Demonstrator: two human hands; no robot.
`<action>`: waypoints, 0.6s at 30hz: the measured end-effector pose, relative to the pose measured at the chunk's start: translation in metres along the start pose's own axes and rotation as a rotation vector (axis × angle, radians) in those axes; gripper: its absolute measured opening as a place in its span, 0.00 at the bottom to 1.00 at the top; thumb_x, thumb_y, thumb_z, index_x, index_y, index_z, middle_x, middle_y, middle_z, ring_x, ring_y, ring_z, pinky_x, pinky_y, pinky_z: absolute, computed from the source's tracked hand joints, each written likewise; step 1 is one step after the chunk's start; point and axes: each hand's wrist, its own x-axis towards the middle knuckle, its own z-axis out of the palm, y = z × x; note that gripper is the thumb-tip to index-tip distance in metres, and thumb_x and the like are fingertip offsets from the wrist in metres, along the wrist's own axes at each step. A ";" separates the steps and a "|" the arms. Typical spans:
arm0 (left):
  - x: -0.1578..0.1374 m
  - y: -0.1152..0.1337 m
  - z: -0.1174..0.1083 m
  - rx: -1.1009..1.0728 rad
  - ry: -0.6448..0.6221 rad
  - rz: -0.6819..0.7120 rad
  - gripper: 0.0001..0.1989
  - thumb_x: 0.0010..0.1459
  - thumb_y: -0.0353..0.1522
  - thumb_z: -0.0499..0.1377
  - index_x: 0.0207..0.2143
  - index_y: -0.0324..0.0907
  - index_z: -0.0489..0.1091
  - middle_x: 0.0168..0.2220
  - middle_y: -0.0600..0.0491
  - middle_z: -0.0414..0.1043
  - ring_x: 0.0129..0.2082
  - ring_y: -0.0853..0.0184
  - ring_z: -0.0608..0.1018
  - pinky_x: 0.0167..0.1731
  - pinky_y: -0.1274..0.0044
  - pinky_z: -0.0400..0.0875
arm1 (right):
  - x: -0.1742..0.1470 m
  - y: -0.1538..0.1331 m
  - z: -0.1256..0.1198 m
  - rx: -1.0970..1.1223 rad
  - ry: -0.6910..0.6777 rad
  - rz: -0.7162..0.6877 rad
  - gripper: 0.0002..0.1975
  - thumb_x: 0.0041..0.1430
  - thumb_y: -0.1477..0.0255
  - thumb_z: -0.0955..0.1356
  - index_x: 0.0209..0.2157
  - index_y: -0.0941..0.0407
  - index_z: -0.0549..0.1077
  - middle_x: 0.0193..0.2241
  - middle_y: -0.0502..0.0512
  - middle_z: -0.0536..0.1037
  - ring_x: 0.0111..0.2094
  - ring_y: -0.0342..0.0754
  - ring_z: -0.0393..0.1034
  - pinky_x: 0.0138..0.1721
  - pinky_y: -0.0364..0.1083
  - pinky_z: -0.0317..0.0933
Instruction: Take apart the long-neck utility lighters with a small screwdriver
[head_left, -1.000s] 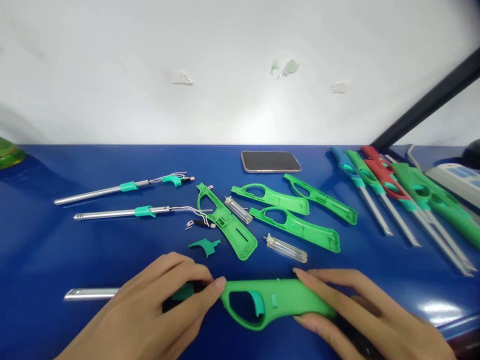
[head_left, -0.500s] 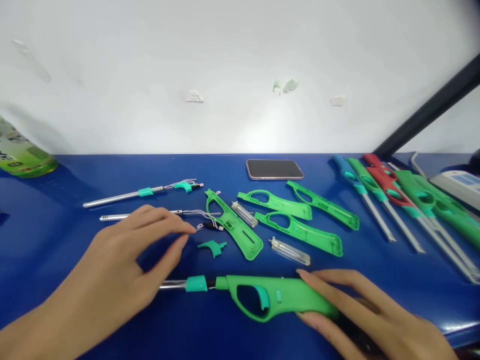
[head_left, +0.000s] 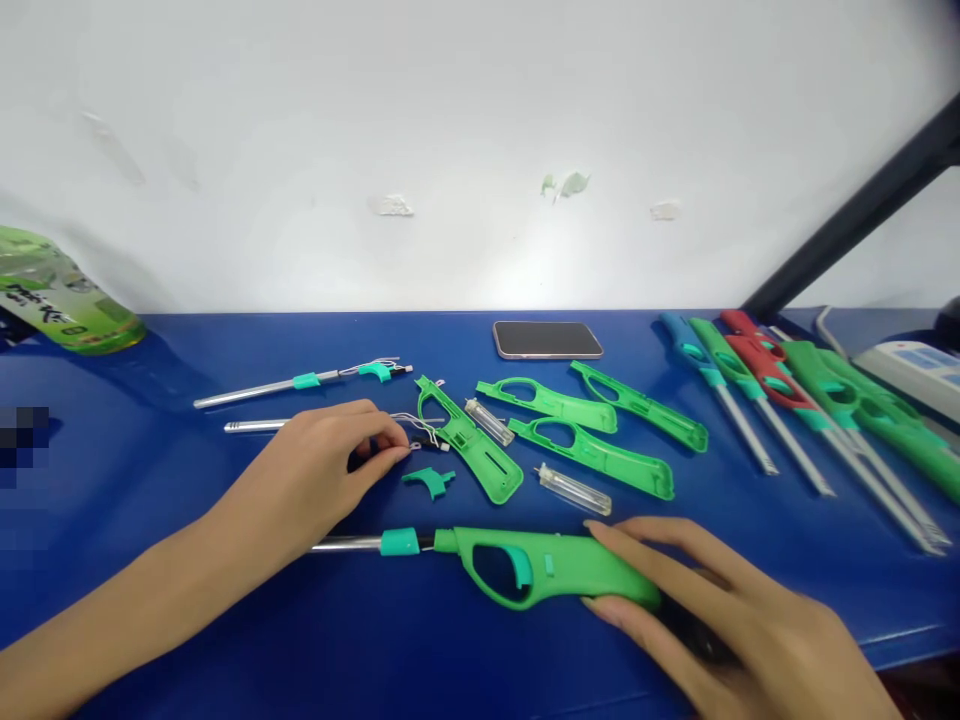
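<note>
My left hand [head_left: 322, 460] is closed, thumb and forefinger pinched on a small pale piece [head_left: 415, 446] beside a black igniter [head_left: 435, 443] with thin wires. A metal lighter tube [head_left: 251, 426] runs under that hand. My right hand [head_left: 720, 600] grips the butt end of a green gas lighter [head_left: 577, 560] between thumb and fingers. The lighter lies on the table with its teal collar [head_left: 400, 542] slid off the handle's neck. Nearby lie a loose teal trigger [head_left: 430, 482], an open green handle half [head_left: 491, 470] and two clear fuel tanks [head_left: 576, 491] [head_left: 489, 422].
Several green handle halves [head_left: 600, 458] lie mid-table. Behind them is a phone [head_left: 547, 340]. Another tube with wires [head_left: 259, 390] lies back left, near a green bottle [head_left: 82, 310]. Whole lighters in blue, green and red [head_left: 772, 375] line the right side.
My left hand has moved slightly right and up, its thumb and forefinger closing on the small piece. My right hand still holds the lighter. The view has shifted a little.
</note>
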 end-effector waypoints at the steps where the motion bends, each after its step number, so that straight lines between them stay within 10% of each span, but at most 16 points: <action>1: -0.001 -0.001 0.001 0.000 0.001 0.005 0.16 0.74 0.42 0.57 0.36 0.50 0.81 0.29 0.56 0.79 0.21 0.68 0.71 0.23 0.75 0.65 | 0.003 -0.001 -0.002 -0.007 0.000 -0.018 0.33 0.85 0.48 0.57 0.49 0.49 0.90 0.45 0.55 0.89 0.20 0.44 0.82 0.24 0.39 0.79; 12: -0.002 0.004 -0.012 -0.041 0.028 -0.056 0.13 0.74 0.41 0.58 0.38 0.47 0.77 0.31 0.55 0.82 0.26 0.66 0.80 0.27 0.75 0.73 | -0.004 0.005 -0.006 0.006 -0.024 -0.028 0.29 0.84 0.46 0.59 0.57 0.47 0.85 0.51 0.53 0.88 0.31 0.48 0.88 0.16 0.40 0.74; 18: -0.001 0.027 -0.031 -0.234 0.036 -0.061 0.12 0.76 0.40 0.59 0.40 0.46 0.79 0.31 0.57 0.85 0.25 0.69 0.85 0.24 0.81 0.79 | -0.016 0.005 -0.024 0.121 0.136 0.033 0.16 0.81 0.54 0.68 0.53 0.47 0.85 0.52 0.53 0.88 0.40 0.51 0.89 0.30 0.39 0.81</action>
